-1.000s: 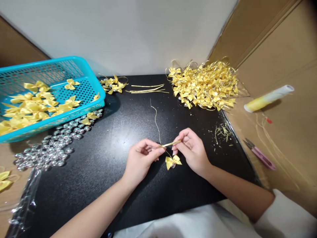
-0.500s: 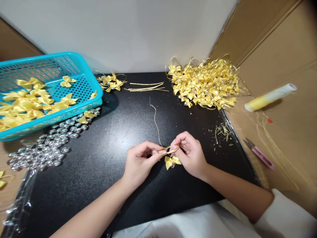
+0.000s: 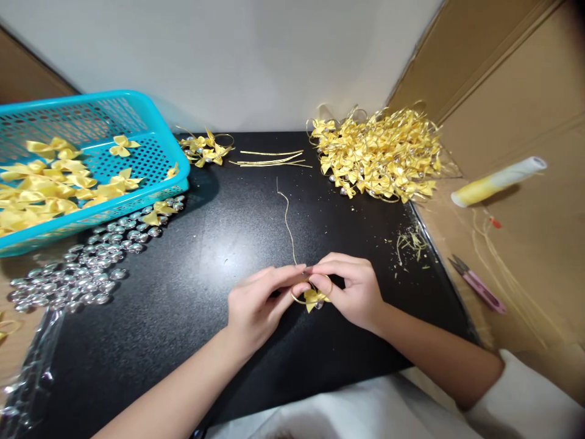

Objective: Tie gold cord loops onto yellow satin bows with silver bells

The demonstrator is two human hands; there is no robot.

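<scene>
My left hand (image 3: 262, 300) and my right hand (image 3: 354, 289) meet fingertip to fingertip over the black table, both pinching a gold cord (image 3: 298, 299) bent into a loop. A yellow bow (image 3: 312, 299) with a silver bead (image 3: 319, 303) hangs at the loop, just below my fingertips. From the fingertips a thin gold thread (image 3: 288, 224) runs away across the table top. The exact spot where the cord is pinched is covered by my fingers.
A blue basket (image 3: 167, 155) of yellow bows stands at the left, with silver beads (image 3: 68, 283) before it. Gold cords (image 3: 269, 162) lie at the back. Finished bows (image 3: 379, 152) are heaped back right. Pink snips (image 3: 485, 292) and a tube (image 3: 498, 181) lie at the right.
The fingertips of both hands have come together. The cord loop has turned downward and now sits lower, around the bow's top. My right fingers have straightened toward my left hand.
</scene>
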